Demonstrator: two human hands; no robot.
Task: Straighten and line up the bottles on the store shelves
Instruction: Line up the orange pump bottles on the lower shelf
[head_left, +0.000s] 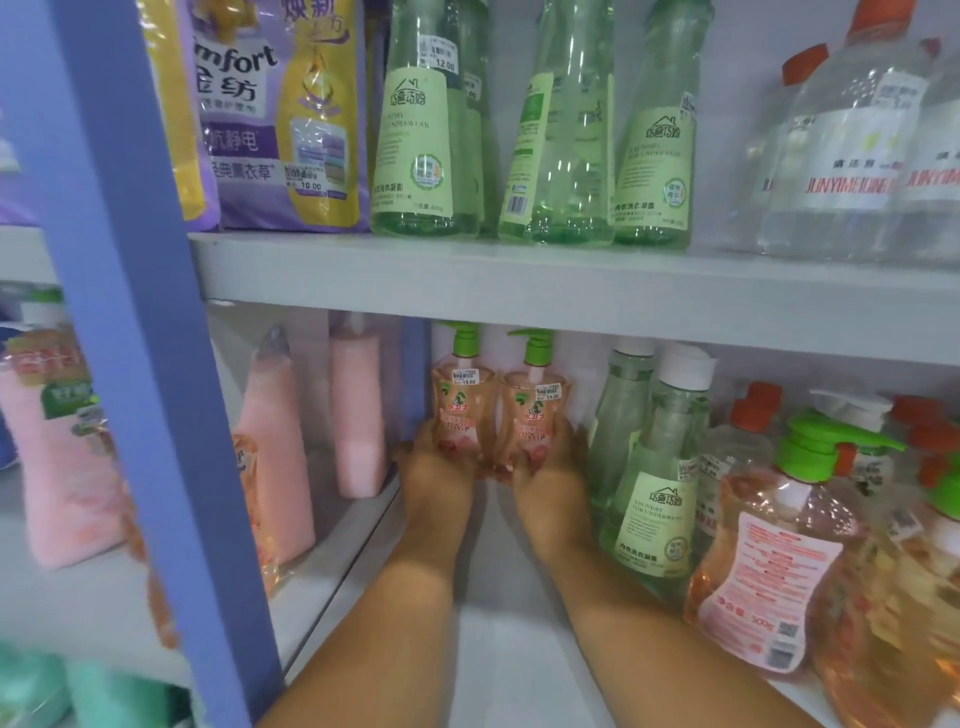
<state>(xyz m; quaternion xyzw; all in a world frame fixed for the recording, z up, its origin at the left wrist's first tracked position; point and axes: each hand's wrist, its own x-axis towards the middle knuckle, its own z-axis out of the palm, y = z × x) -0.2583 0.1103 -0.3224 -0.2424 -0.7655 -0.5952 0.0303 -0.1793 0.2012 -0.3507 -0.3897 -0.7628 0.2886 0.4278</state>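
**Shelf count: bottles, pouches and two hands**

Two peach pump bottles (462, 410) (530, 415) stand side by side at the back of the lower shelf, one hand on each: left (436, 473), right (553, 475). Above, three green bottles (415, 140) (563, 135) (657, 150) front the upper shelf beside one purple pouch (275, 114). Further counts are unclear.

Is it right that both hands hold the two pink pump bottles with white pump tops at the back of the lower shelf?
Not quite: the head view shows green pump tops, not white. Otherwise it is right: the left hand and the right hand hold the two pink pump bottles side by side at the back of the lower shelf.
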